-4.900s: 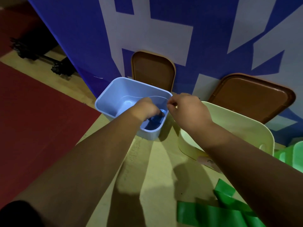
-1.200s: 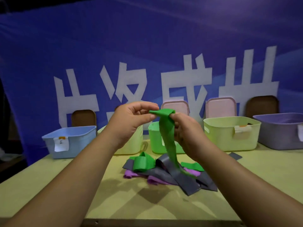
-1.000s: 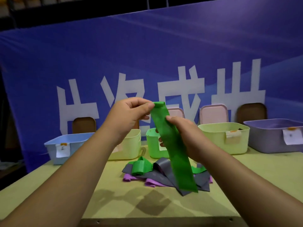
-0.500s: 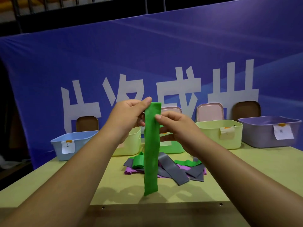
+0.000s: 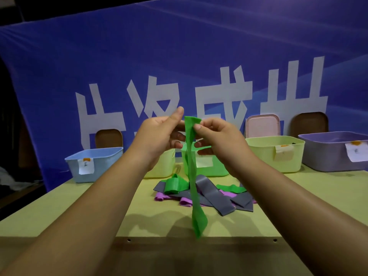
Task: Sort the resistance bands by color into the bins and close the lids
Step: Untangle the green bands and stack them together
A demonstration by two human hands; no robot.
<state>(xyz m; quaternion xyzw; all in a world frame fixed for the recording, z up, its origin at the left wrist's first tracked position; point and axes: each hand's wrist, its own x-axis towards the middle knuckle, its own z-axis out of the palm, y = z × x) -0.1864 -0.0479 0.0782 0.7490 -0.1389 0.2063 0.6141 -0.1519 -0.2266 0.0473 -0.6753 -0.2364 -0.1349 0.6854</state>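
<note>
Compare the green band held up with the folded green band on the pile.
The held green band hangs unfolded; the folded green band sits bunched. The left hand and right hand pinch the held one's top; the folded one rests on grey bands. Both are green.

band heap [image 5: 205, 194] on table [image 5: 79, 216], before row of bins [image 5: 274, 156]
</note>
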